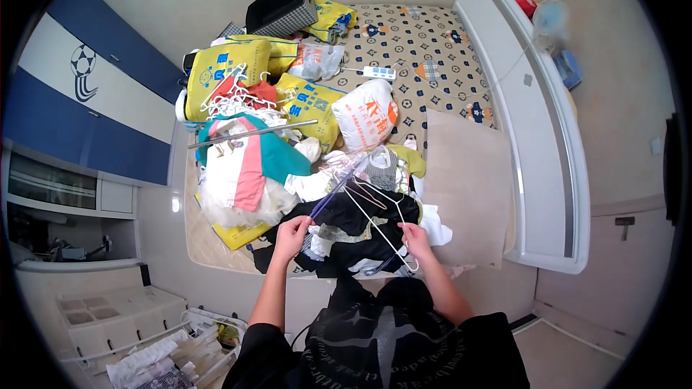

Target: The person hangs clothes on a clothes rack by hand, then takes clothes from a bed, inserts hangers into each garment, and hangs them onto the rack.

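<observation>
My left hand (292, 236) is closed on a thin purple strip (331, 197) that slants up and away toward the clothes; whether it is a strap or part of a hanger is unclear. Between the fingers of my right hand (415, 239) is one side of a white clothes hanger (380, 228), held above the pile. Beneath both hands lie black clothes (353, 217) mixed with white and patterned pieces. A grey knitted piece (382, 173) sits just beyond the hanger.
Yellow bags (234, 72), a white plastic bag (366, 114) and tangled white hangers (241, 104) crowd the bed. A metal rod (252, 133) crosses a teal, white and pink garment (277, 155). Behind stand a black-lined basket (281, 9) and a power strip (379, 73). The headboard (530, 115) borders the right.
</observation>
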{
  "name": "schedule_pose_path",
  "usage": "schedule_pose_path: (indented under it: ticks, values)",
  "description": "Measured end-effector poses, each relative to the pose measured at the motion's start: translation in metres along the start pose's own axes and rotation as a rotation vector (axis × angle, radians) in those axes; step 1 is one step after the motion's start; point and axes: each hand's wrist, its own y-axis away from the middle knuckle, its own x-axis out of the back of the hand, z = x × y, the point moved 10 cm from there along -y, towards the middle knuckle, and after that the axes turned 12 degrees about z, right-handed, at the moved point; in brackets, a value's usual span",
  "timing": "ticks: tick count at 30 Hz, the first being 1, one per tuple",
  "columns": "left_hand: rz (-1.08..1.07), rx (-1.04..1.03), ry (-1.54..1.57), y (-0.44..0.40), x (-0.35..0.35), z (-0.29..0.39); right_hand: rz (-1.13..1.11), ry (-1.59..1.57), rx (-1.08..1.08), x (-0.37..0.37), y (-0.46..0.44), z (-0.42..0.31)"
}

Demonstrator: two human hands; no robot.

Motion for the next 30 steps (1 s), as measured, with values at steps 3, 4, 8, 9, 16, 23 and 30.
schedule_pose_path:
  ticks: [3,4,8,9,16,23,30]
  values:
    - [-0.014,0.01,0.004,0.002,0.002,-0.001,0.015,0.036,0.114,0.002,-0.007,-0.011]
    - [-0.011,0.022,0.001,0.003,0.005,0.002,0.01,0.049,0.169,0.002,-0.008,-0.016]
    - [0.047,-0.04,0.048,0.005,0.025,0.017,-0.114,0.176,0.211,0.004,-0.008,-0.013]
    - [0.024,-0.052,-0.025,0.006,0.03,0.022,0.0,0.43,0.363,0.014,-0.004,-0.024]
    - [-0.011,-0.104,-0.161,0.037,0.028,0.038,0.383,0.849,0.846,-0.014,0.043,-0.098]
    - [0.095,-0.009,0.087,0.06,0.052,0.044,0.208,0.31,0.675,-0.079,-0.036,-0.119]
    - [0.105,-0.057,0.065,0.065,0.095,0.097,0.043,-0.117,0.396,-0.068,-0.076,-0.115]
